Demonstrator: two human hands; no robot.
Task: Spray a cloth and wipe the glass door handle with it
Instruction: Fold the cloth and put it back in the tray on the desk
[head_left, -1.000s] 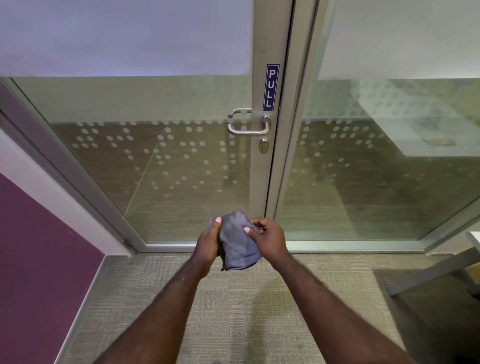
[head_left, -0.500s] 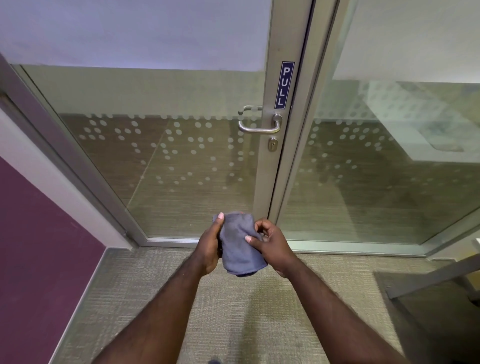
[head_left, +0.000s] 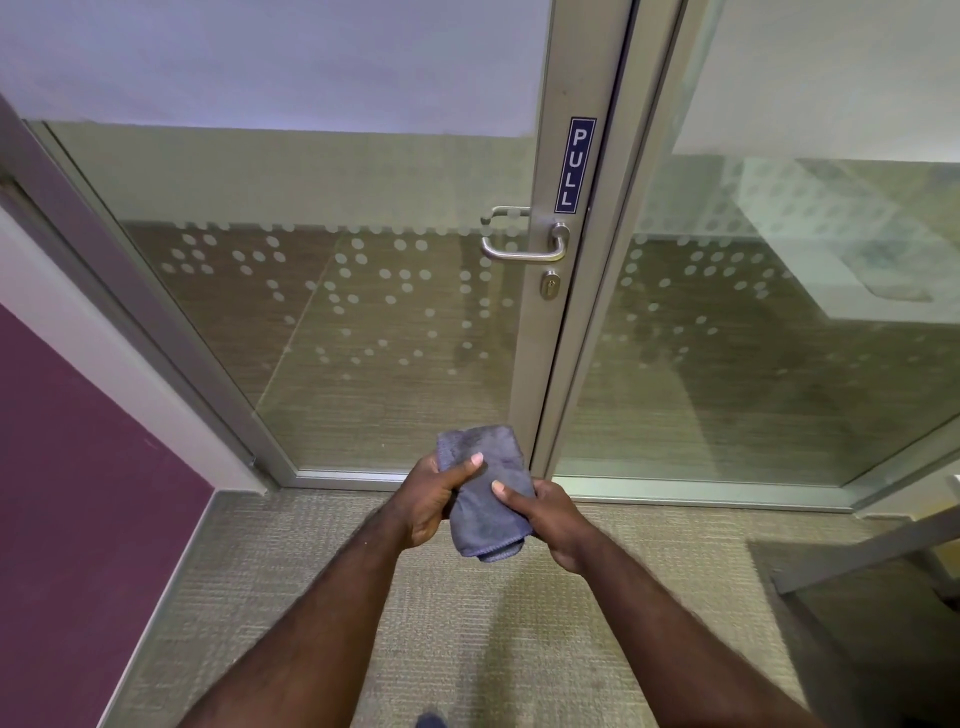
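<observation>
Nearest, 2 bare forearms reaching forward over beige carpet (head_left: 467, 623). Between them, a folded grey cloth (head_left: 485, 499), held low in front of the door and well below the handle. Left hand (head_left: 431, 499) wrapped round the cloth's left side, thumb laid across its top face. Right hand (head_left: 550, 514) gripping the right edge, thumb pressed on the fabric, fingers curled underneath. Lower end of the cloth hanging free past both palms. To the left, a purple wall (head_left: 78, 519) with a white strip beside it. Farther on, a glass door (head_left: 337, 312) in a metal frame, dotted with frosted circles. High on the frame, a silver lever handle (head_left: 524, 252), untouched, with a keyhole (head_left: 549, 285) just under it and a blue PULL sign (head_left: 574, 165) above. To the right, a fixed glass panel (head_left: 753, 338).
</observation>
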